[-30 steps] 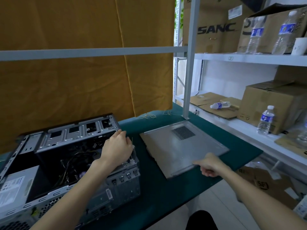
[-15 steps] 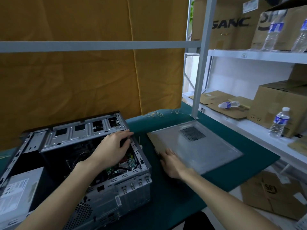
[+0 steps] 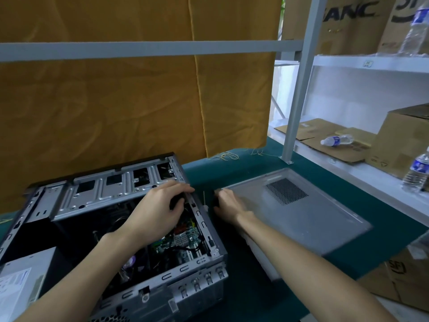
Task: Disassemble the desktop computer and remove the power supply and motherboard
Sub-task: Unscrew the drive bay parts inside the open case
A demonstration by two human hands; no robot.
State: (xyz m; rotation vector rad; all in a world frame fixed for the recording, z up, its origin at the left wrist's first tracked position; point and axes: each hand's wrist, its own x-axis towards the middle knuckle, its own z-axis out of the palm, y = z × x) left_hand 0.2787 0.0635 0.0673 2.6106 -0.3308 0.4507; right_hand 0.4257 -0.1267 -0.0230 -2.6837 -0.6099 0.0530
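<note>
Computer case (image 3: 111, 228), "SF" box (image 3: 404, 273), hands (image 3: 160, 205) inside

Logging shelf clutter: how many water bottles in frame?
3. One water bottle lying on flattened cardboard on the lower shelf, one upright bottle at that shelf's right edge, one top-shelf bottle standing upper right. Others may sit out of frame.

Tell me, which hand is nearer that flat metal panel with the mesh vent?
Right. The right hand sits at the side panel's left corner; the left hand is farther left, on the open computer case.
</note>
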